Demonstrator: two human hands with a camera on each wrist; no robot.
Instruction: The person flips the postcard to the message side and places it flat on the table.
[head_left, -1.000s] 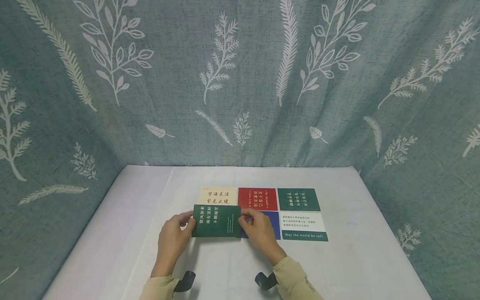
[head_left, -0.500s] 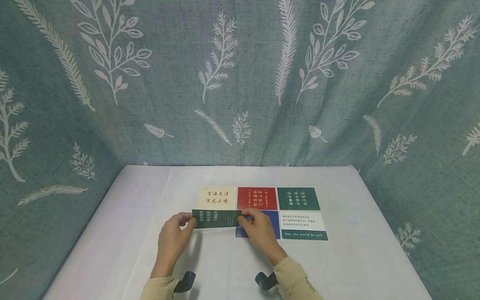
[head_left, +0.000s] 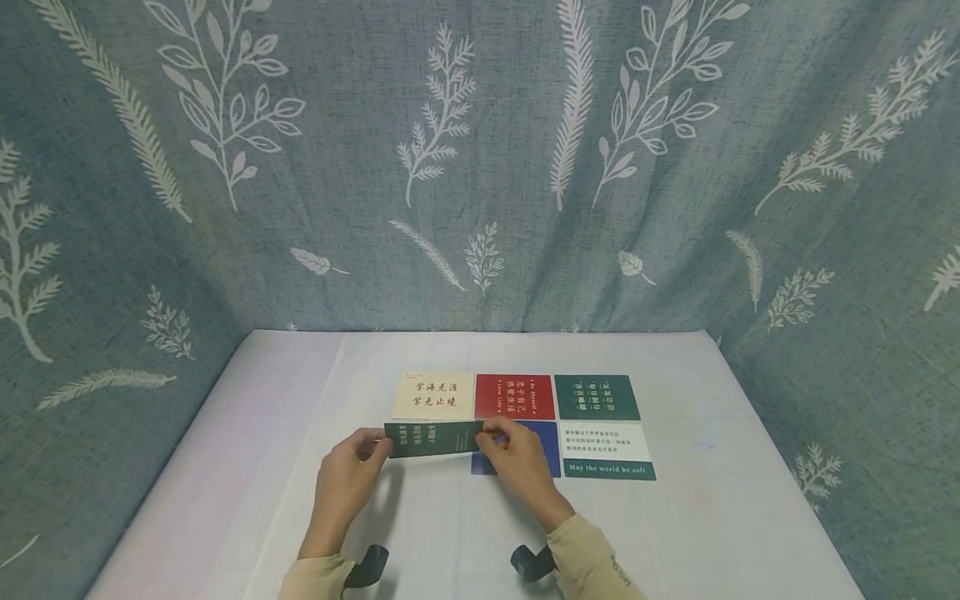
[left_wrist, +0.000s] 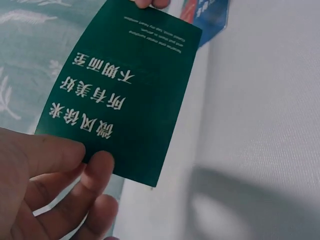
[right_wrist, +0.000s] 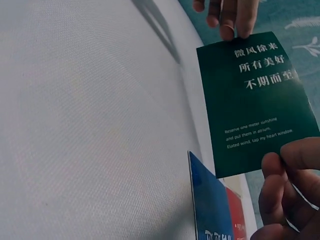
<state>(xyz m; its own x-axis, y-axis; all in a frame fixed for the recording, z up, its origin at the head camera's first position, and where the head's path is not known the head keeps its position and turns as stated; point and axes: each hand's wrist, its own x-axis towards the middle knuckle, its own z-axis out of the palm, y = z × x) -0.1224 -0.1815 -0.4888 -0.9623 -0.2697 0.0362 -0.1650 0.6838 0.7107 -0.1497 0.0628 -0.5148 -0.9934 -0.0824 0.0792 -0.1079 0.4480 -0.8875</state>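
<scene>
A green card (head_left: 435, 438) with white lettering is held above the table between both hands, tilted so that it looks narrow in the head view. My left hand (head_left: 349, 471) pinches its left short edge between thumb and fingers. At the opposite short edge, my right hand (head_left: 521, 467) pinches it the same way. The left wrist view shows the card's (left_wrist: 125, 85) printed face and slight bend. In the right wrist view a few lines of English (right_wrist: 257, 132) sit below the larger characters. Partly behind my right hand lies a blue card (head_left: 543, 446).
Beyond the held card lie a cream card (head_left: 433, 395), a red card (head_left: 515, 397) and another green card (head_left: 597, 397). A white and green card (head_left: 607, 450) is right of the blue one. White cloth covers the table (head_left: 705, 517); a leafy curtain (head_left: 510, 167) hangs around it.
The held green card has tipped from facing the head camera to a flatter, foreshortened angle, uncovering more of the cream and blue cards. Both hands stay nearly in place.
</scene>
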